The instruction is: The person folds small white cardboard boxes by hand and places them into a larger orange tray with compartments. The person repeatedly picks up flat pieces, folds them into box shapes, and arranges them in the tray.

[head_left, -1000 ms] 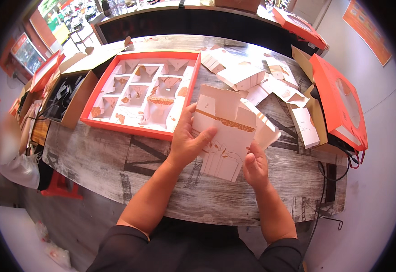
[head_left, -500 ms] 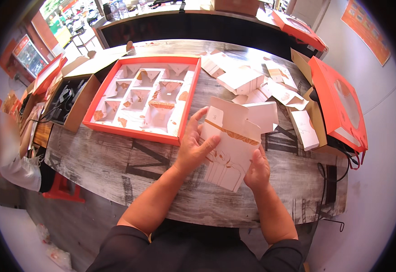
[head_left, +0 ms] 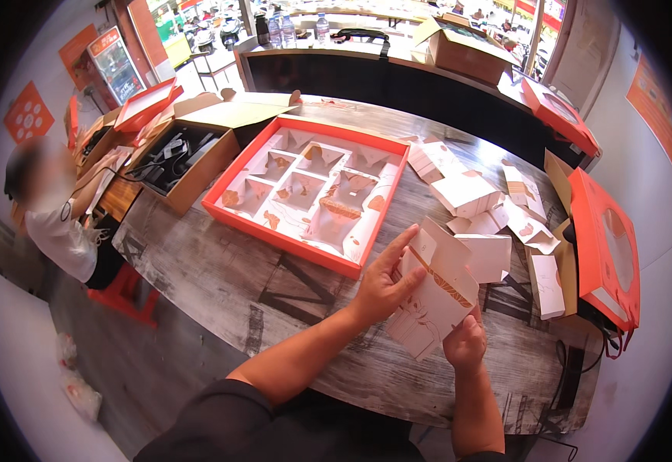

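Both hands on 1 flat white carton [head_left: 437,296], held up over the near edge of the table [head_left: 220,277], just right of the red tray [head_left: 351,266]. Left hand [head_left: 382,285] lies against the carton's left face, fingers stretched out and spread, thumb pressed on the panel, so it's a flat press, not a closed grip. Right hand [head_left: 465,344] pinches the lower right corner, fingers curled onto the card.

Carton state: I read it as part-folded. Top flaps stand up, the body isn't squared into a box. A tan band runs across it.

Progress, my judgement:
- Tray has 9 or so moulded pockets. All look bare of boxes, only printed liner showing.
- Folded boxes [head_left: 467,192] and loose flat blanks [head_left: 548,285] lie scattered on the right half of the table, near the orange lids [head_left: 605,246]. Several look finished, several still flat. I can't count them cleanly.
- So: some boxes made, none seated in the tray, this one mid-fold.

An open brown box [head_left: 182,158] with dark gear sits left of the tray. Another person [head_left: 59,215] sits well apart at far left, not touching any of this.
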The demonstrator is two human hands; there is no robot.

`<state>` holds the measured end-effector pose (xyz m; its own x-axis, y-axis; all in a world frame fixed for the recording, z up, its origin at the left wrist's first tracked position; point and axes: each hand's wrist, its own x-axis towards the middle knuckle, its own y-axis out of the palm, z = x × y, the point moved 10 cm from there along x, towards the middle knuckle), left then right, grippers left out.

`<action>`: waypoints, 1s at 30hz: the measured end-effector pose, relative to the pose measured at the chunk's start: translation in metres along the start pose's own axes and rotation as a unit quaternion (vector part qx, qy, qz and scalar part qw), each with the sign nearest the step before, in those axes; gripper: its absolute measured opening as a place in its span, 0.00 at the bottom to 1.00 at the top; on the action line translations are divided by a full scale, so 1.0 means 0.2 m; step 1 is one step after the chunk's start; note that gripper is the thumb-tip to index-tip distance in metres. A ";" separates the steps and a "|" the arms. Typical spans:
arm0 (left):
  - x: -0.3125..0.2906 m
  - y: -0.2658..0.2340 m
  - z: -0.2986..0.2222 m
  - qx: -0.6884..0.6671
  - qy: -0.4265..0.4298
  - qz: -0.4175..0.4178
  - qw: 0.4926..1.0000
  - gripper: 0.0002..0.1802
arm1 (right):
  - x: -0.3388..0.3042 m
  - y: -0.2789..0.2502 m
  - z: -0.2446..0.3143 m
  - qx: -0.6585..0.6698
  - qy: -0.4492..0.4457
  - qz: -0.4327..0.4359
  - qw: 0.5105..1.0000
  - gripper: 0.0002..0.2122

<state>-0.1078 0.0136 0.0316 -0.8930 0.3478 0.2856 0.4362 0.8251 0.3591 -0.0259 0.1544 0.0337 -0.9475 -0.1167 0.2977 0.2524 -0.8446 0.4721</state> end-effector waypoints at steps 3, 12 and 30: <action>0.01 0.00 -0.03 0.065 0.030 -0.001 0.997 0.46 | 0.01 0.03 -0.01 -0.020 0.015 -0.007 1.000 0.35; -0.03 0.09 -0.07 0.102 -0.028 0.095 0.990 0.55 | 0.05 -0.03 0.08 -0.129 -0.079 -0.073 0.986 0.31; -0.05 0.14 -0.15 0.099 0.097 0.081 0.987 0.18 | 0.03 -0.03 0.16 -0.208 -0.107 -0.054 0.971 0.27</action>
<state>-0.0841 0.0191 0.0655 -0.7673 0.4062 0.4962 0.5241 0.8432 0.1202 -0.0268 0.1758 0.0590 -0.8905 0.0571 0.4514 0.0110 -0.9891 0.1468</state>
